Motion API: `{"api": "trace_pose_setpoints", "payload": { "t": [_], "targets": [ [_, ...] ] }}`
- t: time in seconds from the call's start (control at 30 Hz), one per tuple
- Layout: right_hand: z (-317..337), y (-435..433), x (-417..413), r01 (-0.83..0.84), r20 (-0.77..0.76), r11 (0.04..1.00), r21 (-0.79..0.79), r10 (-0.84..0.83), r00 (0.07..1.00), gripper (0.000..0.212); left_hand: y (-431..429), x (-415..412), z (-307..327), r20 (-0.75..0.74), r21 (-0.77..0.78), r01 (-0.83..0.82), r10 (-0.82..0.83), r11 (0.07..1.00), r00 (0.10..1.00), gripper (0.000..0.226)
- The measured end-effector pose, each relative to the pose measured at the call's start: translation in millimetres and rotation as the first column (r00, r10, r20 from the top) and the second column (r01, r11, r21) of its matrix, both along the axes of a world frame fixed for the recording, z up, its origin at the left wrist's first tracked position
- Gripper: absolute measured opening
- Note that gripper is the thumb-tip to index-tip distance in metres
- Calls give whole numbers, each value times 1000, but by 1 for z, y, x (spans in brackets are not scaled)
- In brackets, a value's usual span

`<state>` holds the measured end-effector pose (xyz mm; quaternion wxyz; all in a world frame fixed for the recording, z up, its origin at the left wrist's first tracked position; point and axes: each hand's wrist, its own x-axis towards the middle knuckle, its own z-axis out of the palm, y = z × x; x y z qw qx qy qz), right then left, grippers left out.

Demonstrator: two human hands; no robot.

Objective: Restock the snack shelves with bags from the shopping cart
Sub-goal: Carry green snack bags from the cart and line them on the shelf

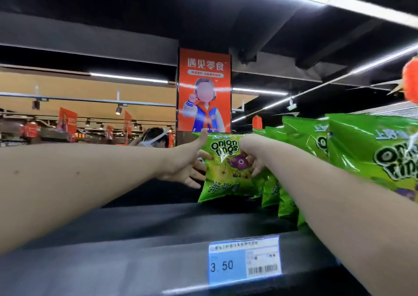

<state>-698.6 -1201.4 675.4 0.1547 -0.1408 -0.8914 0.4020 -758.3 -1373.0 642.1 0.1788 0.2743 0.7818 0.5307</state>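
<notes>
At centre frame the front onion-rings bag [224,171] stands upright on the black shelf [158,228], at the left end of a leaning row of bags [305,137]. The left hand [185,160] has a wide grip, with straight fingers against the bag's left edge. The right hand [251,153] grips its right edge. Nothing props the bag on its left, so on release the row's lean could tip it over.

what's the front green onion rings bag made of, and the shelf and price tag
Front bag: thin plastic film, glossy; it crinkles and throws sharp glints.
Shelf: probably painted metal, dark with a dull sheen; soft light streaks run along its front edge, though coated board is possible.
Price tag: printed paper, perhaps behind a clear plastic strip, given the faint glare.
</notes>
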Motion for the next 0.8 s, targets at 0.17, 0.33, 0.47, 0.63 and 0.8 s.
{"api": "trace_pose_setpoints", "payload": {
  "t": [0.17, 0.33, 0.47, 0.63, 0.8],
  "targets": [
    [-7, 14, -2, 2, 156, 997, -83, 11, 988, 47, 6, 7, -14, 26, -24, 41, -41, 999, 999, 109],
    [-10, 11, 5, -16, 191, 999, -48, 25, 981, 49, 2, 5, -9, -65, -95, -34, 28, 995, 998, 103],
    [-1, -1, 11, 94, -89, 928, 360, -66, 994, 14, -2, 14, 4, -444, -169, -302, 200, 938, 873, 51],
    [8, -12, 8, 177, -376, 772, 610, 85, 923, 41, -17, 36, 32, -828, -158, -457, 135, 875, 544, 30],
    [5, -29, 32, 194, -316, 587, 786, 112, 942, 30, -31, 68, 34, -898, -188, -559, 90, 807, 431, 34]
  ]
}}
